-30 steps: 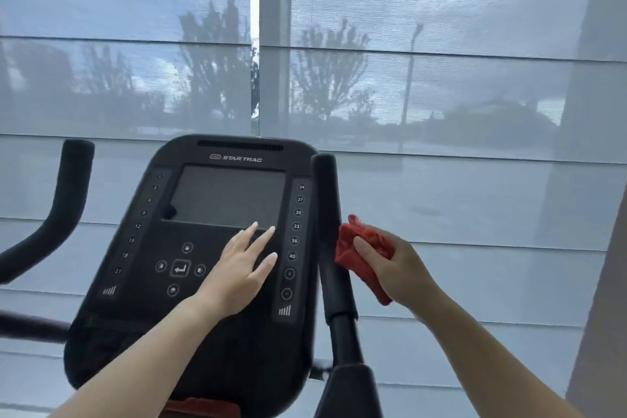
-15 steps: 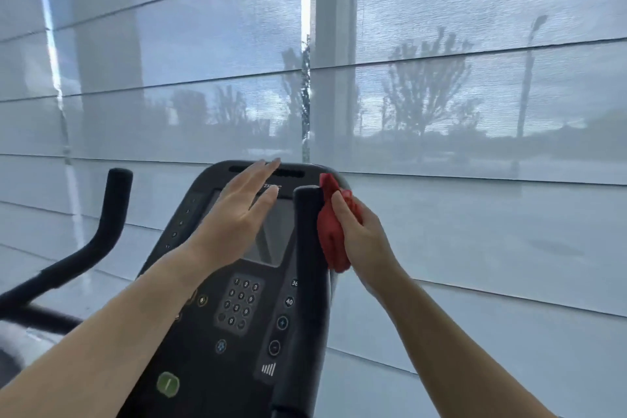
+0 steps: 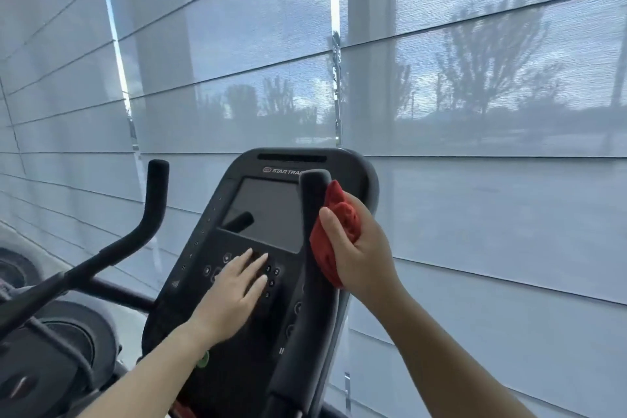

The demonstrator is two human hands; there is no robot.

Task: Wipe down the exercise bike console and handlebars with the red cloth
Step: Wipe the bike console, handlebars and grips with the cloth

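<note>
While bracing lower centre, left hand (image 3: 234,295) flat on console (image 3: 217,383), fingers together; right hand (image 3: 359,248) fingers clamping red cloth (image 3: 334,234) against right handlebar (image 3: 314,241), presumably for wiping.

The brand "STAR TRA" is printed in light letters beside a small red-outlined logo on the upper face of the console (image 3: 271,200), above the dark screen (the last letters are covered by the right handlebar (image 3: 314,214)). On the keypad (image 3: 271,276) below, two keys marked "3" can be made out; the other digits are too blurred to be read.
</note>
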